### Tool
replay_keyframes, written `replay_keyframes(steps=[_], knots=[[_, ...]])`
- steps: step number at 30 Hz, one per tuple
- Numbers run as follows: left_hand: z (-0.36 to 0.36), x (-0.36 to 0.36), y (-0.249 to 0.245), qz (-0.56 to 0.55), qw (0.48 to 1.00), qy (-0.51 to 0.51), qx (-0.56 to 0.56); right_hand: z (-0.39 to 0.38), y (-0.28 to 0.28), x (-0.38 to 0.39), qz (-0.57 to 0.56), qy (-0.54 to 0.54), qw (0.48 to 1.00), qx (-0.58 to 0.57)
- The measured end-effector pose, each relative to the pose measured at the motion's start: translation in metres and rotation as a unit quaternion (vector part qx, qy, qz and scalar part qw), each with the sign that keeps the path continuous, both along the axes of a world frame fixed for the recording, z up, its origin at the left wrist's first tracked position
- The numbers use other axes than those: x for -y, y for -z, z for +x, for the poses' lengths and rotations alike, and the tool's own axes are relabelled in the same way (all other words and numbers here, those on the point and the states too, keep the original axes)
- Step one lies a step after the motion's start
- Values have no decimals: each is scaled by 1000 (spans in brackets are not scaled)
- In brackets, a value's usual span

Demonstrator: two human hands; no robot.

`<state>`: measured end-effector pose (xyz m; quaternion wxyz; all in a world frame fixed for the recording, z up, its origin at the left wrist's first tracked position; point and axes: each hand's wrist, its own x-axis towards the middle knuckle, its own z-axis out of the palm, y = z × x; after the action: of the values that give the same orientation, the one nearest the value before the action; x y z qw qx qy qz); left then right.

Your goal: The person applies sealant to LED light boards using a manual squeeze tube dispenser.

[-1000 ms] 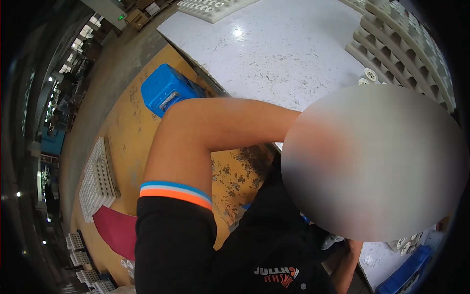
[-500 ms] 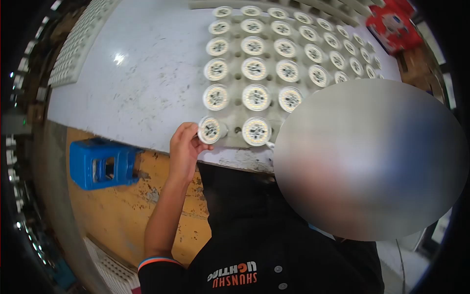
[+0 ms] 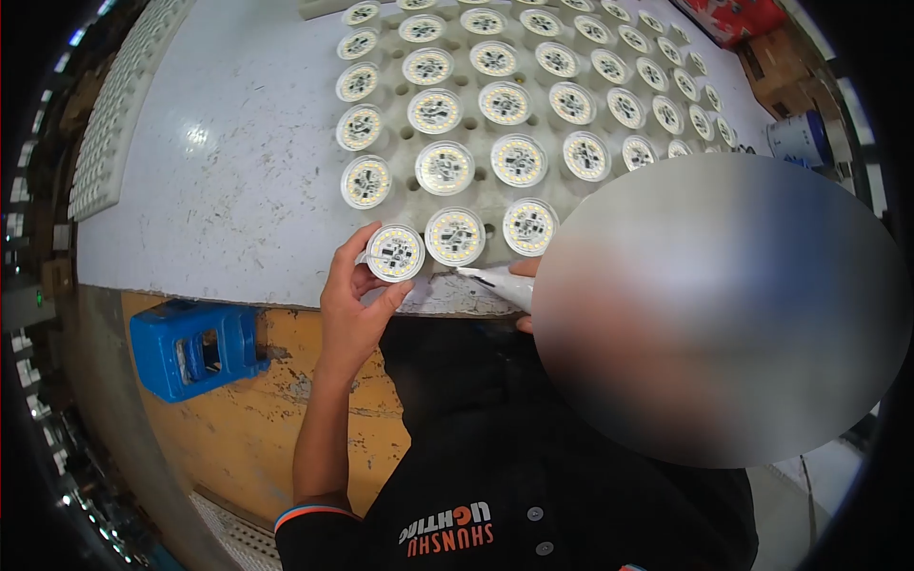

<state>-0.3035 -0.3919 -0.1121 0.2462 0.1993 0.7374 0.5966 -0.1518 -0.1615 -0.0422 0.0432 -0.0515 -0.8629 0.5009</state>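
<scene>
My left hand (image 3: 354,300) grips an LED bulb (image 3: 395,253) without a cover at the near left corner of the tray, thumb and fingers around its rim. The bulb's round board of small yellow LEDs faces up toward me. My right hand (image 3: 524,269) shows only a few fingers, closed around a white tapered tube (image 3: 500,285); the rest is hidden behind a blurred oval. The tube's narrow tip points left, just below the neighbouring bulb (image 3: 455,236). More coverless bulbs stand upright in rows in the pale tray (image 3: 411,145).
A second pale tray with holes (image 3: 124,133) lies along the left edge of the white table (image 3: 238,162). A blue plastic stool (image 3: 181,352) stands on the yellow floor. At the far right are a red bag (image 3: 728,17), brown cartons (image 3: 771,67) and a white-and-blue tub (image 3: 798,139).
The view has shifted, so the rows appear further left. My left hand now grips the corner bulb with its face turned more upward. The white tube and my right fingers have come into clearer view.
</scene>
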Motion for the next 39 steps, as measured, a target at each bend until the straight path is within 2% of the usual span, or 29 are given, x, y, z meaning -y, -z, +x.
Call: replay_keyframes(steps=[5, 10, 12, 14, 17, 20, 34, 37, 39], knots=[[7, -12, 9, -29, 991, -51, -121, -3, 6, 6, 11, -5, 1000, -18], [15, -1, -27, -106, 964, -68, -235, -2, 8, 6, -12, -6, 999, -47], [21, 10, -46, 71, 955, -84, -274, 0, 9, 3, -36, 17, 999, -19], [25, 28, -74, 180, 933, -18, -311, 5, 10, 3, -49, 29, 998, 3], [38, 25, -121, 409, 873, 84, -252, 7, 11, 3, -48, 31, 998, -2], [53, 11, -146, 492, 837, 137, -195, 11, 12, 4, -62, 35, 997, -12], [59, -3, -174, 519, 826, 139, -170, 11, 20, 1, -93, 37, 995, -21], [44, -4, -167, 507, 839, 95, -173, 11, 15, 0, -73, 35, 997, -20], [36, 5, -137, 455, 872, 21, -179, 9, 9, -1, -60, 24, 998, -13]])
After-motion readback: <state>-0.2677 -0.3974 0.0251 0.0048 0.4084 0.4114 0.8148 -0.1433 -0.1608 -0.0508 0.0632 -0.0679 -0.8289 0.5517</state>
